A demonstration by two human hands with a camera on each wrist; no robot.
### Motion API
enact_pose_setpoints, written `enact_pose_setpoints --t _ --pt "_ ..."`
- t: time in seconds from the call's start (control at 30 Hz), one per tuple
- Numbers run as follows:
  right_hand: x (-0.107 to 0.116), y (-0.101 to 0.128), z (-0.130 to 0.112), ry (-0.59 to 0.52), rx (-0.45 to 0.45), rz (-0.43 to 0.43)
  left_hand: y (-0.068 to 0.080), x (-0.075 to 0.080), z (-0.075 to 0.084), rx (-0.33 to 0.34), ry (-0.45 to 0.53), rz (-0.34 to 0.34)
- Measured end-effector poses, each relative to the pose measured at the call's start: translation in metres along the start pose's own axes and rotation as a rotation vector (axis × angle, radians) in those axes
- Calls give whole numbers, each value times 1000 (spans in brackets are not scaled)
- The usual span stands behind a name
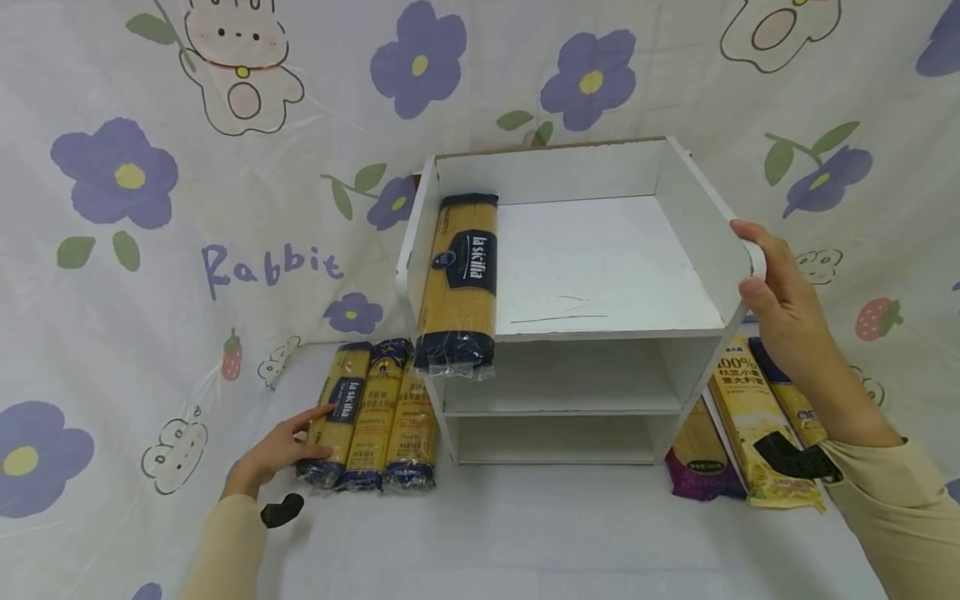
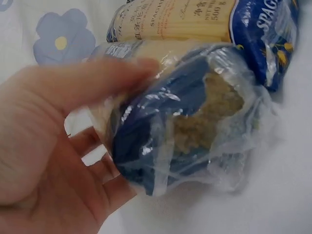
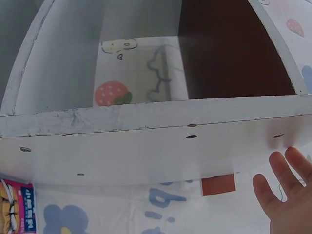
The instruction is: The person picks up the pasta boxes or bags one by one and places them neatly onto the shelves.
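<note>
- On my feed, the left hand (image 1: 276, 454) grasps the left pack (image 1: 347, 408): thumb over the top by the near end, the other fingers (image 1: 313, 415) at its left side.
- I see that pack left of the rack (image 1: 693, 392), first in a row of three; I cannot tell whether any part of it is lifted off the table (image 1: 540, 533).
- Its dark "la sicilia" label faces up, and through clear film at the near end I can see tightly packed contents.
- Just right of it lie the middle pack (image 1: 375, 417) and the inner pack (image 1: 411, 421), both yellow with blue ends; the inner one sits beside the rack.
- I have the right hand (image 1: 791, 325) grasping the near end of the rack's right wall, thumb at the front edge, its other fingers against the outer face.
- The rack's top tray (image 1: 592, 258) holds the tray pack (image 1: 457, 321), laid along the left wall, label up, its near end jutting past the front edge.
- Under that I see a middle compartment (image 1: 562, 375) and a bottom compartment (image 1: 558, 442) with pale boards.
- Right of the rack are a purple-ended pack (image 1: 699, 454), a yellow pack (image 1: 757, 417) and a blue-ended pack (image 1: 798, 408), the last partly behind the right arm.
</note>
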State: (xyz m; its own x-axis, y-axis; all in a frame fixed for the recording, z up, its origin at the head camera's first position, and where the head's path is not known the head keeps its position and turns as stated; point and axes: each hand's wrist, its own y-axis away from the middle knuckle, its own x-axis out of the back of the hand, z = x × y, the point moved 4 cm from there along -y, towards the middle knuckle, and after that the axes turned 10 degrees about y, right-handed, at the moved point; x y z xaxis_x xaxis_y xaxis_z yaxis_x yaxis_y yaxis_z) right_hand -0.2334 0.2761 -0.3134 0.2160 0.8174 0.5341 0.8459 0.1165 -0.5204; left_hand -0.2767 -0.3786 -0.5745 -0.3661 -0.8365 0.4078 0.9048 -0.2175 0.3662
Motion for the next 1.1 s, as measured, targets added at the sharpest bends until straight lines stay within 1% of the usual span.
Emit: enact_pose_setpoints --t 0.1,0.27,0.43,0.57,0.67,0.77,0.8,0.87,0.97,1.1 --pt "0 0 0 -1 -16 -2 0 0 2 -9 16 -19" --pt "0 1 1 7 -41 -2 1 -1 7 -10 93 -88" --pt "0 0 0 -8 -19 2 2 -1 14 -5 107 -124" --pt "-1 0 0 -20 0 11 2 -2 15 -6 69 -114" --pt "-2 -1 1 -30 8 10 2 -2 12 -13 30 -77" --pt "-3 -1 1 -36 31 18 2 -2 8 -39 12 -49" --pt "-3 -1 1 -37 34 20 2 -2 8 -44 21 -35" --pt "-3 -1 1 -36 41 24 1 -3 8 -54 54 -33" --pt "-3 -1 1 -51 43 30 2 -5 12 -50 111 -23" --pt "-2 -1 0 -66 37 42 5 -8 15 -61 144 -4"
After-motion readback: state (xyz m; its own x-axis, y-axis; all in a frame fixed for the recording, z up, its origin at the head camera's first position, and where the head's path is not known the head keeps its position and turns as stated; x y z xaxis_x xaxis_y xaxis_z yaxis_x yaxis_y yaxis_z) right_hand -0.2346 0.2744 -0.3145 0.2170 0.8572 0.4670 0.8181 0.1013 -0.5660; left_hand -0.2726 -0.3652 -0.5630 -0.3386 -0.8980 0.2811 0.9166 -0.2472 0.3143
